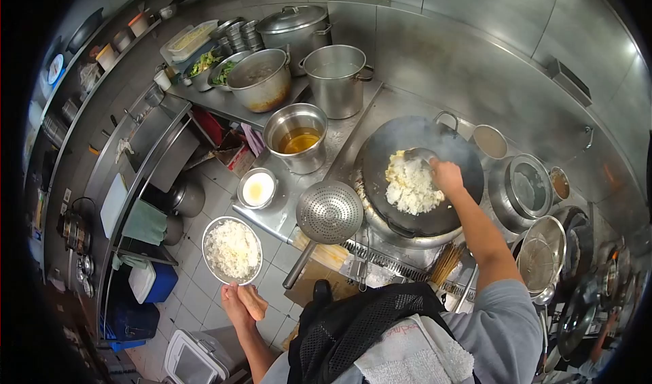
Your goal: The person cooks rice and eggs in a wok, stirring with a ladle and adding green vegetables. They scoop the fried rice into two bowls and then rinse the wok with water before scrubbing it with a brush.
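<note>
Head view: long stainless steel surface point(280, 211) along the wall, with the cooking range at its right end.

- One large round black wok point(380, 180) sits in the range. A heap of white rice mixed with yellow egg point(411, 185) lies in its middle.
- Four tall steel pots stand behind and left of the wok: one lidded point(292, 25), one tilted point(260, 79), one plain point(336, 79), one holding amber liquid point(297, 139).
- One perforated steel skimmer point(329, 212) lies on the surface just beside the wok's left rim, handle toward the person.
- One round steel bowl point(204, 248), heaped with plain white rice point(232, 249), is held out over the tiled floor, near the surface's front edge.
- One small steel dish with pale contents point(258, 189) sits on the surface above it.

Hands, two:
- Right hand point(446, 175) is closed around the handle of a steel ladle point(421, 154), its scoop at the far edge of the heap.
- Left hand point(239, 302) is pinched shut on the near rim of the round steel bowl.

Judgement: the stirring likely goes best with the ladle slid under the heap from the wok's bottom. That turns and breaks the clumps and holds the grains inside the rim. A level bowl is safer.
</note>
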{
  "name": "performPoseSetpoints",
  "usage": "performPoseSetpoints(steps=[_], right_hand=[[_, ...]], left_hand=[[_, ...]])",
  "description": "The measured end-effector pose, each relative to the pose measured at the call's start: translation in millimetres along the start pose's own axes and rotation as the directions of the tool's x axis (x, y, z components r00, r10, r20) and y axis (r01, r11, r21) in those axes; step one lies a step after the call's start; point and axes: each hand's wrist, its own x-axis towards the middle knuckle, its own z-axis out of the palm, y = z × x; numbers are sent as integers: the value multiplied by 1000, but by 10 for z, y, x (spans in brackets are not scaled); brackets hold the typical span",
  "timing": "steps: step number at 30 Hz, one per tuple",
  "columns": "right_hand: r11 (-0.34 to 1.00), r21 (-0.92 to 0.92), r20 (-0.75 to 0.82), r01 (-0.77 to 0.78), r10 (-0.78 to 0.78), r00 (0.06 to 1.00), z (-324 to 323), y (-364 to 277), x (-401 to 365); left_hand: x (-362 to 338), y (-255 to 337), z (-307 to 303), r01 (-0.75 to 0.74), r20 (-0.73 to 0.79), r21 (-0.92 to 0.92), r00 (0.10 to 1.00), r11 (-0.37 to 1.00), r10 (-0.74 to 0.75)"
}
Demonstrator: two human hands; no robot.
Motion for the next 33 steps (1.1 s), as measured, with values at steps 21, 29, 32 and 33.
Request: performPoseSetpoints(steps=[21, 29, 32, 33], right_hand=[[977, -204, -405, 55, -135, 904, -1072, 284, -972], [951, 5, -387, -309, 286, 876, -433, 538, -1737], [559, 732, -245, -390, 750, 614, -586, 366, -2061], [552, 732, -248, -400, 762, 598, -632, 296, -2249]], left_hand=[[955, -294, 970, 163, 400, 152, 892, 975, -211], [1198, -470, 1795, 53, 612, 289, 758, 956, -227], [1250, -349, 2485, -350, 777, 368, 624, 861, -78], [1386, -521, 2742, -489, 855, 248, 516, 836, 49]])
